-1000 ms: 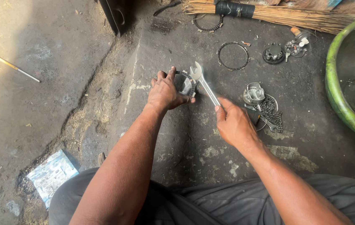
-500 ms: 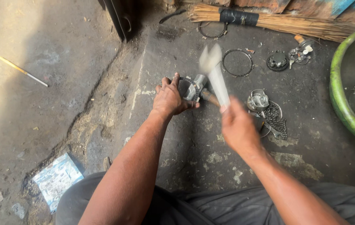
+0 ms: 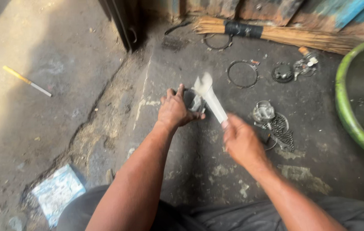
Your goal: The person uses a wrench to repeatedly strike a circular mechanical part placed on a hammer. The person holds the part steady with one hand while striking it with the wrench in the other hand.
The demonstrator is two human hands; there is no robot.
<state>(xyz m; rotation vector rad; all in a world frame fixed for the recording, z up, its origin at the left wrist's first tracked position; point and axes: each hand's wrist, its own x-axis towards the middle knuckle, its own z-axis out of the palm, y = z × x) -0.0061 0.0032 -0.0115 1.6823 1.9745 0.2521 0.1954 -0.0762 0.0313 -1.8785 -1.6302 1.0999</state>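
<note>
1. Since half a second ago, our right hand (image 3: 242,143) has swung the wrench (image 3: 209,96) down toward the metal part (image 3: 196,103); it blurs.
2. Our left hand (image 3: 174,110), grip clamped on the part, pins it to the floor (image 3: 83,107) so blows land true.
3. Right grip wraps the wrench handle.
4. Rings (image 3: 242,74) lie beyond the part; the green basin (image 3: 347,111) sits right of it.

The left hand (image 3: 174,110) presses a small metal part (image 3: 195,102) to the concrete floor (image 3: 83,85). The right hand (image 3: 241,141) grips a spanner (image 3: 209,96) by its handle, its head blurred and probably touching the part. Nearby lie a metal ring (image 3: 242,74), a spring (image 3: 282,130) and, toward the floor's right edge, a green basin (image 3: 347,115).
</note>
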